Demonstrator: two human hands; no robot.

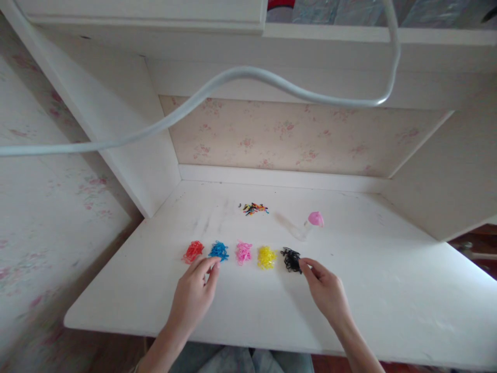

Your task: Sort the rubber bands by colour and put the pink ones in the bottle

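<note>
Bands [244, 252], small and looped, lie in five piles across the white desk [252, 311], just beyond and between the two hands. Nearest, the person's lap [240, 360] is cut off by the frame, as are both forearms.

The left hand [194, 295] has thumb and index tips close together at the near edge of the blue pile [219, 250]; the red pile [193, 252] sits beyond its knuckles. The right hand [328, 292] brings its bunched fingertips to the right edge of the black pile [291, 259], hiding a little of it. I cannot tell whether either hand pinches a band. The yellow pile [266, 257] lies between the hands, clear of the fingers.

Farther back, a clear container [306, 228] with a pink top [316, 219] barely shows against the desk. Beyond it, a mixed heap [255, 209] is too small to make out singly. A pale tube [248, 72] crosses above, partly covering the flowered back panel [287, 137].
</note>
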